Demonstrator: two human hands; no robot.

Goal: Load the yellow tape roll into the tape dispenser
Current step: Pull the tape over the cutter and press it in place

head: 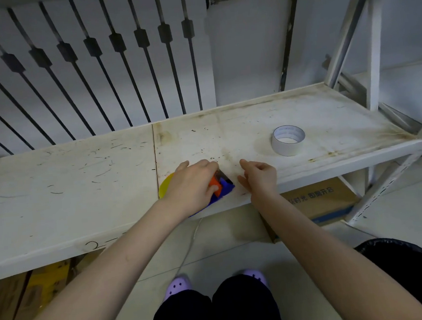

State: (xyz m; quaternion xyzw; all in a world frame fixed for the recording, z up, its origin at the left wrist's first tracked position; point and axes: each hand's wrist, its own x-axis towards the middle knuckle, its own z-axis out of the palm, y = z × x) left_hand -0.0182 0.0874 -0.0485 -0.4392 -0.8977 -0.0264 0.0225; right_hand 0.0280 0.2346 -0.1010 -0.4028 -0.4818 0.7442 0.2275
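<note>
A blue tape dispenser [224,187] with an orange part lies on the white shelf [81,190] near its front edge. My left hand [193,184] presses down on top of it and covers most of it. The yellow tape roll [164,187] shows as a yellow arc at the hand's left side, on the dispenser. My right hand [258,176] hovers just right of the dispenser's front end, fingers loosely curled and apart, holding nothing that I can see.
A white tape roll [288,140] stands on the shelf to the back right. Cardboard boxes [321,201] sit under the shelf. A black bin [415,265] is at the lower right. The shelf's upright posts [372,46] rise at the right.
</note>
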